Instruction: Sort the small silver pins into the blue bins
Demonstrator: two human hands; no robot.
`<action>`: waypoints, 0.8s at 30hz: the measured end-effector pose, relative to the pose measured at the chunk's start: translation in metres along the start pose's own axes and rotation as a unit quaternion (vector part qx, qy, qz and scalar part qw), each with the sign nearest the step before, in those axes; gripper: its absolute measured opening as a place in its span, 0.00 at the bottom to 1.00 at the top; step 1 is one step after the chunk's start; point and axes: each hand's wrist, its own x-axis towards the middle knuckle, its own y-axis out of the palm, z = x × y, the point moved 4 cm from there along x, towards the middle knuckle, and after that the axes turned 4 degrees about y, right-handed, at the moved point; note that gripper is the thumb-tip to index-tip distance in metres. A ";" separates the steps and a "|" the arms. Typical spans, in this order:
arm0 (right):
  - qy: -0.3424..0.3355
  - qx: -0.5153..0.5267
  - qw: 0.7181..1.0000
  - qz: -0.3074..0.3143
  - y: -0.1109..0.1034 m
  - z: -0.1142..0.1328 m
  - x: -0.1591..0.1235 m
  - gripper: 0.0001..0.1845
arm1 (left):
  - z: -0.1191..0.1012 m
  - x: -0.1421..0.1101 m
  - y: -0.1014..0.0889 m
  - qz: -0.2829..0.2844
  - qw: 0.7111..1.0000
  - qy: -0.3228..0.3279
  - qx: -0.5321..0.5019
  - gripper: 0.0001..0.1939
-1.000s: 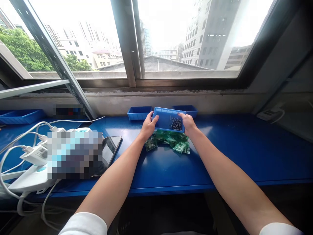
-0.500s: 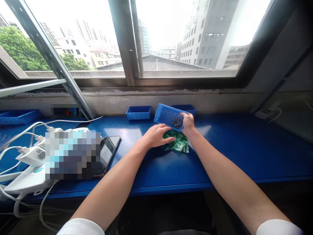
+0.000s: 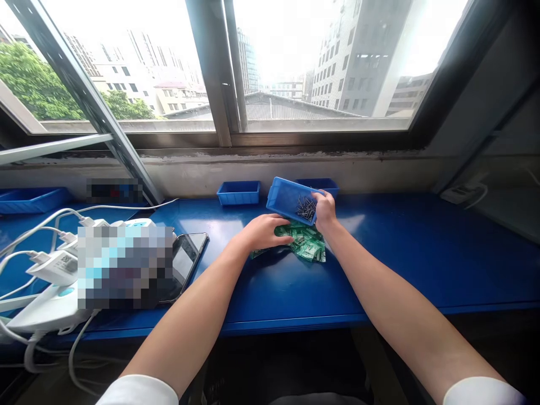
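A small blue tray (image 3: 287, 198) with several thin dark metal pins (image 3: 305, 208) in its near corner is held tilted above the blue bench. My right hand (image 3: 324, 211) grips its right rim. Under the tray lies a heap of small green circuit boards (image 3: 307, 244). My left hand (image 3: 262, 232) rests palm down on the left side of that heap, fingers curled over the boards; whether it grips one is unclear.
Two more small blue trays (image 3: 238, 192) (image 3: 324, 184) stand against the wall behind. A phone (image 3: 188, 260), white chargers and cables (image 3: 46, 264) crowd the bench's left side, with a long blue tray (image 3: 29, 199) at the far left. A white adapter (image 3: 456, 194) lies far right.
My left hand let go of the tray's left rim and came down onto the green boards. The right hand kept the tray, now tilted and slightly farther right.
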 end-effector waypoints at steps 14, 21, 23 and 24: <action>0.031 -0.030 0.999 -0.007 0.006 0.007 -0.017 0.21 | 0.040 -0.011 -0.008 0.060 0.993 -0.106 0.005 0.37; 0.015 -0.039 0.999 -0.011 0.013 0.011 -0.026 0.26 | 0.055 -0.017 -0.003 0.114 0.976 -0.187 0.007 0.40; -0.002 -0.044 0.999 -0.006 0.015 0.012 -0.026 0.26 | 0.057 -0.018 -0.001 0.117 0.973 -0.201 0.002 0.40; -0.006 -0.046 0.999 -0.002 0.016 0.013 -0.026 0.25 | 0.058 -0.018 -0.001 0.115 0.972 -0.207 -0.004 0.40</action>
